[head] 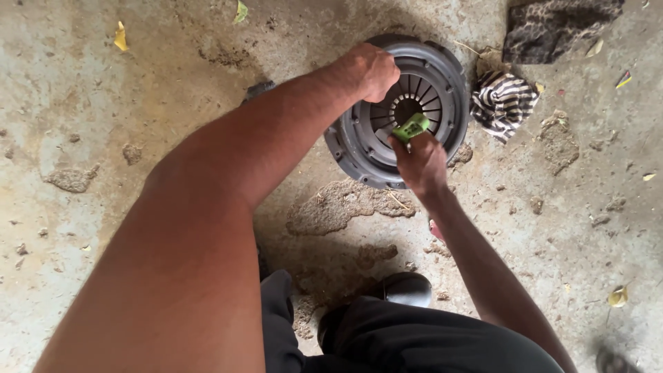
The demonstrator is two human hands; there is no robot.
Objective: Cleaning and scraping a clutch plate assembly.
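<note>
- Clutch pressure plate point(442, 76), round and grey with spring fingers fanning about a dark centre hole, lying flat on concrete floor point(83, 103), ahead of the knees.
- Left hand point(369, 69) curled down over near-left rim of the plate, fingers bent tight and knuckles up; gripping the rim or only pressing on it, hard to tell from this angle.
- Right hand point(420, 162) at lower edge of the plate, fingers pinched shut round a small green tool point(411, 127), blocky in shape with dark spots on its face.
- Green tool poking up out of the fingers over the spring fingers, just below the centre hole; whether touching the metal, not clear.
- Striped black-and-white rag point(503, 102) bunched just beside right rim of the plate.
- Dark mottled cloth point(556, 27) farther up, near top edge, apart from the plate.
- Dry yellow leaves point(121, 38) scattered about the floor, along with patches of crusted dirt.
- Dark shoe point(407, 287) and dark trousers point(414, 338) low in view, under the forearms.
</note>
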